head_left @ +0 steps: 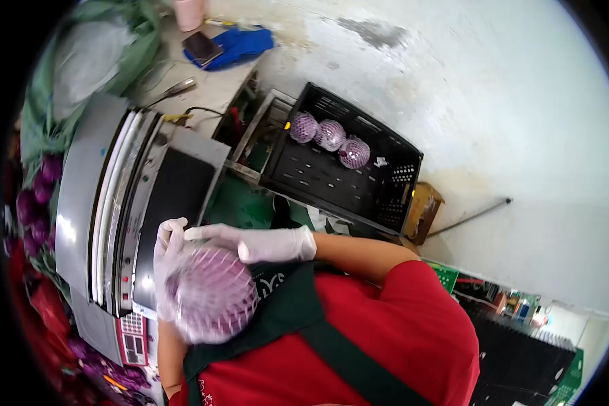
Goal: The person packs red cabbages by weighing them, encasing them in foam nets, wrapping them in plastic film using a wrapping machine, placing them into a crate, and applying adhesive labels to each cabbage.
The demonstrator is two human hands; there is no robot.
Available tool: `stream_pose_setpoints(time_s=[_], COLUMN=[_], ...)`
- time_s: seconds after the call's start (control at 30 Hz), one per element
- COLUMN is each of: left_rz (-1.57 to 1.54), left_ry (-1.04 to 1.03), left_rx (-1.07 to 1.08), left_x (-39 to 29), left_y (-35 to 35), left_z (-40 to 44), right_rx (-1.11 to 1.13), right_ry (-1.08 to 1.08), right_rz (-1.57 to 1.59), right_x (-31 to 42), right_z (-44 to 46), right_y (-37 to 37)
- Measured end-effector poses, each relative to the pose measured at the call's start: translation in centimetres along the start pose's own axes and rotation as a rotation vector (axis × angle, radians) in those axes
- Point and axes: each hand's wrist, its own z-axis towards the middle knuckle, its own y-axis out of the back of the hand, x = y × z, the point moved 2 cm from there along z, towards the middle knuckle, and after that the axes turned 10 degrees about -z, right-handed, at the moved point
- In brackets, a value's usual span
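Observation:
A round purple head, like a red cabbage [216, 294], sits in a white mesh net in front of the apron, slightly blurred. My left hand [169, 271], in a white glove, is closed around its left side, its fingertips pointing up past the top. From the right, my gloved right hand [271, 245] reaches over the upper edge. Its fingers are stretched out toward the left fingertips, with the thumb apart and close to the net. Whether the fingertips touch the net is unclear. Just left of the hands is a wrapping machine [176, 186] with a dark plate.
A black crate [345, 193] by the wall holds several similar netted purple heads [331, 135]. Loose purple vegetables [30, 206] lie at the far left near a green sack [37, 115]. A red-edged scale [134, 338] stands below the machine. A blue cloth [247, 46] lies on the table.

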Motion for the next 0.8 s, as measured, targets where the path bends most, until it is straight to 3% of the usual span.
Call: stream_pose_setpoints(time_s=[0.03,0.07,0.1,0.17,0.23,0.27,0.33,0.37,0.43,0.63,0.7,0.8], left_rz=[0.058,0.065,0.260,0.294,0.346,0.373,0.475,0.529,0.578,0.490,0.521,0.501], left_ry=[-0.052,-0.071,-0.204,-0.158,0.021,0.078,0.183,0.244,0.326,0.391,0.384,0.399], left_rx=[-0.208,-0.101,-0.095,-0.191,-0.006,0.026,0.021,-0.056,-0.166,-0.248,-0.271,-0.292], left_x=[1.6,2.4,4.0,7.7,10.6,11.7,13.4,14.0,15.2,17.4,17.6,17.5], left_y=[0.0,-0.4,-1.2,-5.0,-6.3,-6.9,-7.9,-8.4,-7.5,-8.3,-8.6,-8.9], left_z=[1.5,2.4,3.9,5.8,7.6,8.1,8.6,9.1,10.1,11.4,11.4,11.1], right_rx=[-0.067,-0.104,-0.138,-0.304,-0.585,-0.762,-1.037,-1.100,-1.209,-1.397,-1.928,-2.158], right_ry=[0.208,0.187,0.172,0.210,0.247,0.257,0.247,0.240,0.261,0.352,0.118,0.007], right_rz=[-0.171,0.038,0.244,0.515,0.456,0.138,0.302,0.798,0.943,0.939,0.730,0.403], right_x=[0.1,-0.7,-1.0,-3.3,-5.8,-6.6,-11.4,-14.6,-14.1,-27.3,-29.4,-21.9], right_z=[-0.5,-1.6,-2.7,-6.3,-11.7,-15.1,-23.2,-26.9,-32.4,-43.7,-45.3,-45.3], right_y=[-0.1,1.4,2.9,6.9,12.1,14.6,20.1,22.6,25.4,37.9,40.9,41.4])
